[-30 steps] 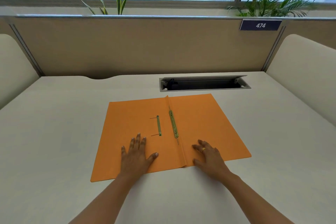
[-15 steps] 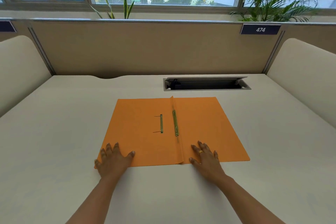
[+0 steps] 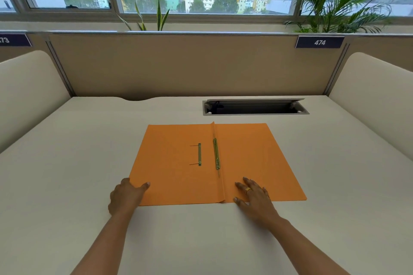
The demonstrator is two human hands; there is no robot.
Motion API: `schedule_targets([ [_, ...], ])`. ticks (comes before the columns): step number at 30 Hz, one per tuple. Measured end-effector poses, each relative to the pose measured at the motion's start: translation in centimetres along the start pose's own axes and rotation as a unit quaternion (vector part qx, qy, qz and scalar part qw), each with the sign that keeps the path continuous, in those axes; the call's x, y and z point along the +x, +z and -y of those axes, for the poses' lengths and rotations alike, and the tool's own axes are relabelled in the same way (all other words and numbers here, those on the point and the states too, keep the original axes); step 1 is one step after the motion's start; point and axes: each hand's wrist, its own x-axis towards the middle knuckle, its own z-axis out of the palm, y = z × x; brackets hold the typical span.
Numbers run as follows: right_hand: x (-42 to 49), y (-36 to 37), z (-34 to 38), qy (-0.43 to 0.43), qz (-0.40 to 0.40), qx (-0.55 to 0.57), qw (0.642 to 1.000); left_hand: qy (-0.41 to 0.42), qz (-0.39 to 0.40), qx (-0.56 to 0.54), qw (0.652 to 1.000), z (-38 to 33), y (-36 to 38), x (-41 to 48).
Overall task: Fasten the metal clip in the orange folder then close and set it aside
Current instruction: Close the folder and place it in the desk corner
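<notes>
The orange folder lies spread flat on the desk, both covers down. A metal clip bar with two thin prongs pointing left rests on the left cover. A second metal strip runs along the spine fold. My left hand is at the folder's near left corner, thumb on top of the cover and fingers curled out of sight at its edge. My right hand presses flat on the right cover near the spine, fingers spread, a ring on one finger.
The beige desk is bounded by a tan partition behind and padded dividers at both sides. An open cable tray slot sits just beyond the folder, at the back right.
My left hand slid from the middle of the left cover down and left to its near corner, and its fingers curled at the edge. The right hand stayed put. The view tilted up slightly.
</notes>
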Motion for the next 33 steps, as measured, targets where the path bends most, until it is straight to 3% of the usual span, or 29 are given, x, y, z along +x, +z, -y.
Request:
schedule_targets([
  [4, 0.3, -0.3, 0.1, -0.001, 0.02, -0.011, 1.0, -0.037, 0.013, -0.09, 0.995, 0.0, -1.0, 1.1],
  [8, 0.4, -0.5, 0.0, -0.002, 0.023, -0.018, 1.0, -0.11, 0.046, -0.257, 0.959, 0.2, -2.5, 2.3],
  [13, 0.5, -0.4, -0.1, -0.003, 0.023, -0.006, 1.0, -0.113, 0.052, -0.344, 0.931, -0.5, -3.6, 2.1],
  [24, 0.1, -1.2, 0.3, 0.001, 0.031, 0.016, 0.999, 0.048, -0.029, -0.401, 0.914, -6.1, -5.9, -1.2],
  [29, -0.8, -3.7, 2.8, -0.059, -0.087, 0.117, 0.988, 0.161, 0.0, -0.427, 0.89, -10.1, -7.5, -4.8],
  [33, -1.6, -7.7, 7.1, -0.124, -0.179, 0.197, 0.956, 0.281, 0.057, -0.376, 0.881, -12.9, -6.9, -7.8],
])
